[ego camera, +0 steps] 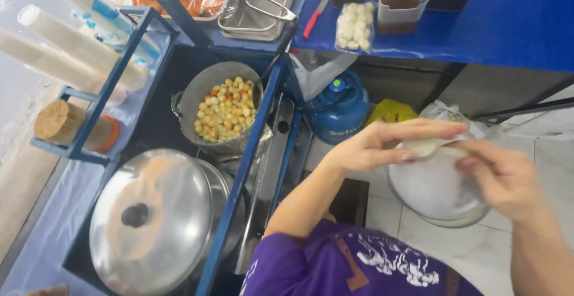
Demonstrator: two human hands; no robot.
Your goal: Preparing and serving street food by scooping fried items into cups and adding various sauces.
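White floor tiles lay under your work at right of frame, where your left hand (382, 143) and right hand (499, 173) pinched a pale dough piece (421, 148) over the metal bowl (439, 194); steady, centred pressure seemed wise.

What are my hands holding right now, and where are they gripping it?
Both hands, left hand and right hand, pinch a small pale lump, seemingly dough, by its opposite edges above a metal bowl.
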